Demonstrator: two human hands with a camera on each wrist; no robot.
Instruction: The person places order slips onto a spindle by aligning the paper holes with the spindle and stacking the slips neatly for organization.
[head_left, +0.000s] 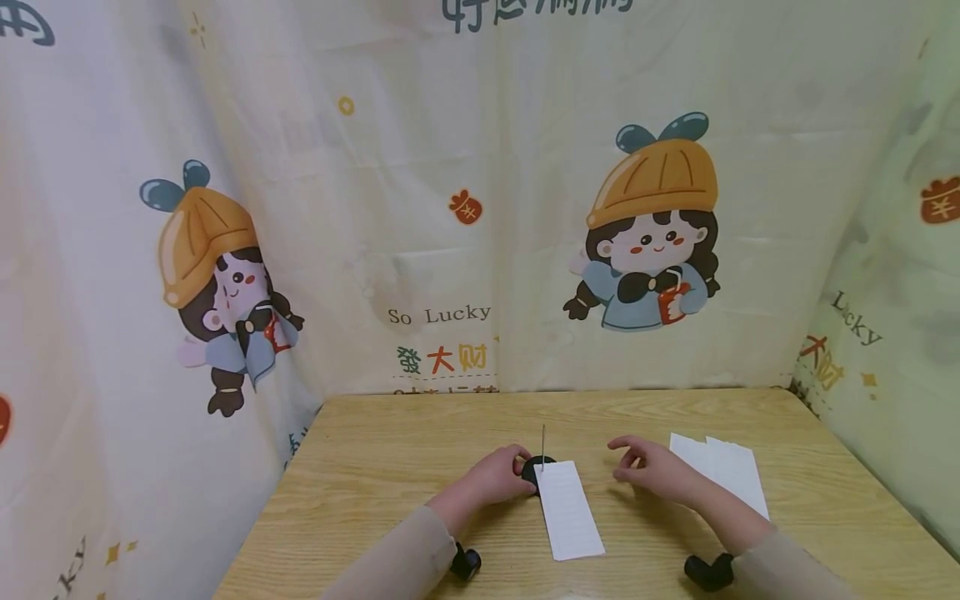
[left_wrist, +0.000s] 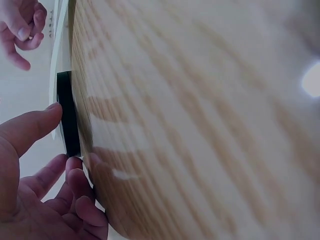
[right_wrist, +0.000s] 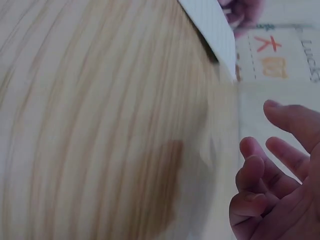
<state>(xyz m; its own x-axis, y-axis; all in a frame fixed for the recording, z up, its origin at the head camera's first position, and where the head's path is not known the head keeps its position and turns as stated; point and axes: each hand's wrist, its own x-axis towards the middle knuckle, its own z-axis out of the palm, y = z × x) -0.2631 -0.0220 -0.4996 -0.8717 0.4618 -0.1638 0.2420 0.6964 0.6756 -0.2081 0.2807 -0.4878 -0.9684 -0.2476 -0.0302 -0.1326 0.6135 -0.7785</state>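
A receipt spike with a round black base (left_wrist: 69, 115) and a thin upright metal rod (head_left: 543, 443) stands on the table. My left hand (head_left: 501, 475) grips the base from its left side, thumb and fingers at the rim. A white paper slip (head_left: 570, 512) lies from the foot of the rod toward the table's near side; faint lines show on it. Right of the spike, my right hand (head_left: 656, 469) hovers over the table, holding nothing, its fingers loosely bent. In the right wrist view that hand (right_wrist: 275, 195) is apart from the slip (right_wrist: 215, 32).
More white paper slips (head_left: 723, 467) lie overlapping on the right of the wooden table (head_left: 390, 442), partly behind my right forearm. A printed curtain (head_left: 420, 208) hangs behind and along both sides. Black wrist devices (head_left: 467, 562) sit at both cuffs.
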